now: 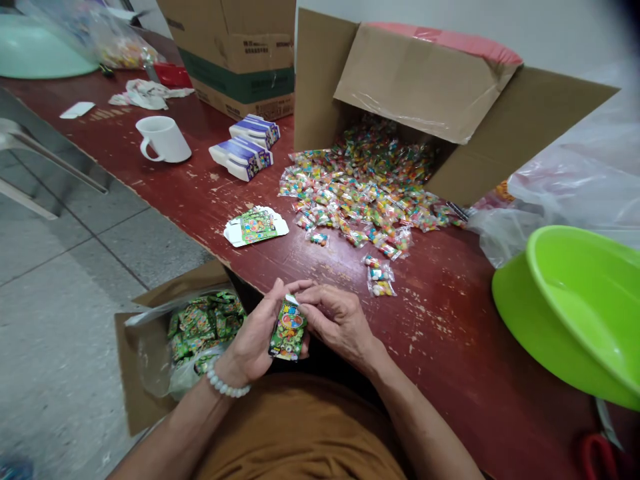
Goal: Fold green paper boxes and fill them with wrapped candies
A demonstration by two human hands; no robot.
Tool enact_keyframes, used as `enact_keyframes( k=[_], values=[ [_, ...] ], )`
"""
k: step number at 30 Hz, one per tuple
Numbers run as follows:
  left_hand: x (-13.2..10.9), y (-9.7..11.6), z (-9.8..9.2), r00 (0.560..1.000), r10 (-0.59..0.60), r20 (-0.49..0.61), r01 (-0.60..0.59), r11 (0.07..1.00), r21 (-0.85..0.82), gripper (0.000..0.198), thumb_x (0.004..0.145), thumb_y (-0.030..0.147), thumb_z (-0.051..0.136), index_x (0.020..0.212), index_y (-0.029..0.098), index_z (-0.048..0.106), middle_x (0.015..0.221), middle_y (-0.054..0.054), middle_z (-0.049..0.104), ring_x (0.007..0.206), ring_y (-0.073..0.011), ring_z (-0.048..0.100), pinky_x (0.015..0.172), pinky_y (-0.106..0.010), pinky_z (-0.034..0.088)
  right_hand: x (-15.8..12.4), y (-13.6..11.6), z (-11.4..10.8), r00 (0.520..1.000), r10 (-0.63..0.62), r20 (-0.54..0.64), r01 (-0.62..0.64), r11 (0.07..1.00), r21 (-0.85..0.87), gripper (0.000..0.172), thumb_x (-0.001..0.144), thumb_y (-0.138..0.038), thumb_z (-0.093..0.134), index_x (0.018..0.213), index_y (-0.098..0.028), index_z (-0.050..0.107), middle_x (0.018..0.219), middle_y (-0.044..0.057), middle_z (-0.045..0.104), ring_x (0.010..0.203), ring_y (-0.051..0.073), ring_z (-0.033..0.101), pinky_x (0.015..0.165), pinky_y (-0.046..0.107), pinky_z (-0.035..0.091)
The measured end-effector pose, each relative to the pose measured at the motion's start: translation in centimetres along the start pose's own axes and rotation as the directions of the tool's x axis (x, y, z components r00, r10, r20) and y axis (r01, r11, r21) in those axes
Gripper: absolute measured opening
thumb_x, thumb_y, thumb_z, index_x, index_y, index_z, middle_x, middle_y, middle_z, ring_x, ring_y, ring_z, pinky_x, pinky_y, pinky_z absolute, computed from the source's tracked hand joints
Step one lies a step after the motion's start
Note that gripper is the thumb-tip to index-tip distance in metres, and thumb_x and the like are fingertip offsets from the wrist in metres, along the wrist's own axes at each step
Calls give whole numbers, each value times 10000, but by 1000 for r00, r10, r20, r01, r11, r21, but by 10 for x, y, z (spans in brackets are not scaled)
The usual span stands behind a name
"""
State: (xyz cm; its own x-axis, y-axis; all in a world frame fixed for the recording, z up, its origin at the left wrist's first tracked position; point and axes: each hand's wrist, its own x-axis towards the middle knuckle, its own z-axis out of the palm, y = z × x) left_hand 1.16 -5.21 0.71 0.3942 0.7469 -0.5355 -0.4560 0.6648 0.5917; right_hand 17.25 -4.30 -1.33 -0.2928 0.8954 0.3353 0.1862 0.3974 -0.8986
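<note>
Between my hands, over the table's front edge, is a small green printed candy box (289, 333), held upright with its white top flap showing. My left hand (257, 333), with a beaded bracelet at the wrist, is closed around the box from the left. The fingers of my right hand (337, 317) are bent and pinch at the box's top flap. Ahead lie flattened green box blanks (257, 227). Small clear packets of colourful candy (350, 193) spill in a heap across the table, and several of them (380, 277) lie nearer my right hand.
A big cardboard box (395, 73) lies open behind the candy heap. A carton of green boxes (205, 327) stands at lower left. On the red table (440, 320) are a white mug (165, 140), purple box blanks (245, 147), a lime-green basin (540, 320) and red-handled scissors (597, 457).
</note>
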Motion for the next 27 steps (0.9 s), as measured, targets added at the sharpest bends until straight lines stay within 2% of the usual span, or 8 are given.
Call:
enact_keyframes(
  k=[3, 6, 11, 15, 17, 22, 24, 27],
  values=[
    [2, -3, 0, 998, 52, -22, -51, 998, 45, 417, 945, 376, 516, 1308, 189, 603, 820, -53, 699, 467, -161, 624, 421, -278, 539, 2, -1, 2, 990, 144, -2, -141, 976, 164, 82, 861, -242, 668, 889, -229, 744, 939, 32, 757, 818, 170, 699, 741, 300, 560],
    [4, -9, -2, 992, 117, -45, -112, 989, 96, 430, 919, 339, 536, 1307, 174, 619, 898, -72, 715, 485, -154, 626, 421, -262, 528, 6, -4, 3, 948, 312, 64, -315, 884, 346, 60, 785, -241, 722, 825, -197, 730, 854, 19, 739, 661, 128, 660, 607, 249, 549],
    [7, -14, -8, 991, 131, -23, -126, 979, 162, 533, 942, 495, 494, 1359, 180, 598, 834, -72, 705, 529, -153, 613, 437, -245, 519, 11, -7, 0, 864, 469, 184, -487, 684, 543, 120, 690, -252, 798, 719, -161, 726, 662, -6, 677, 504, 100, 579, 487, 227, 502],
    [10, -14, -11, 995, 95, -20, -86, 959, 272, 685, 902, 652, 483, 1371, 165, 597, 706, -60, 674, 493, -145, 578, 412, -226, 490, 13, -5, -3, 840, 475, 263, -530, 611, 589, 203, 661, -315, 849, 677, -157, 722, 892, 55, 745, 568, 109, 619, 516, 245, 524],
    [11, -13, -12, 996, 90, -23, -78, 945, 318, 703, 875, 662, 527, 1363, 161, 607, 677, -55, 665, 497, -146, 573, 409, -223, 488, 12, -2, -4, 841, 472, 263, -531, 633, 563, 225, 685, -345, 841, 677, -158, 717, 946, 61, 746, 561, 105, 619, 522, 252, 529],
    [10, -12, -12, 995, 93, -43, -78, 959, 274, 595, 847, 508, 608, 1327, 156, 633, 719, -61, 682, 550, -168, 601, 420, -242, 513, 8, 3, -7, 900, 379, 214, -434, 820, 372, 223, 821, -367, 733, 723, -168, 707, 714, 5, 683, 541, 111, 596, 530, 249, 509],
    [11, -13, -11, 996, 89, -29, -82, 979, 187, 558, 820, 439, 615, 1303, 161, 642, 846, -85, 718, 552, -169, 610, 415, -257, 515, 3, 4, -6, 936, 300, 185, -341, 902, 263, 203, 876, -368, 680, 800, -184, 723, 777, 15, 692, 661, 140, 639, 625, 279, 535],
    [16, -15, -11, 989, 140, -43, -137, 989, 53, 462, 777, 350, 635, 1187, 143, 686, 992, -101, 734, 581, -158, 637, 504, -271, 548, -9, 5, 1, 984, 143, 111, -149, 988, 44, 245, 847, -372, 730, 1030, -214, 694, 1045, 61, 702, 982, 213, 649, 859, 371, 530]
  ],
)
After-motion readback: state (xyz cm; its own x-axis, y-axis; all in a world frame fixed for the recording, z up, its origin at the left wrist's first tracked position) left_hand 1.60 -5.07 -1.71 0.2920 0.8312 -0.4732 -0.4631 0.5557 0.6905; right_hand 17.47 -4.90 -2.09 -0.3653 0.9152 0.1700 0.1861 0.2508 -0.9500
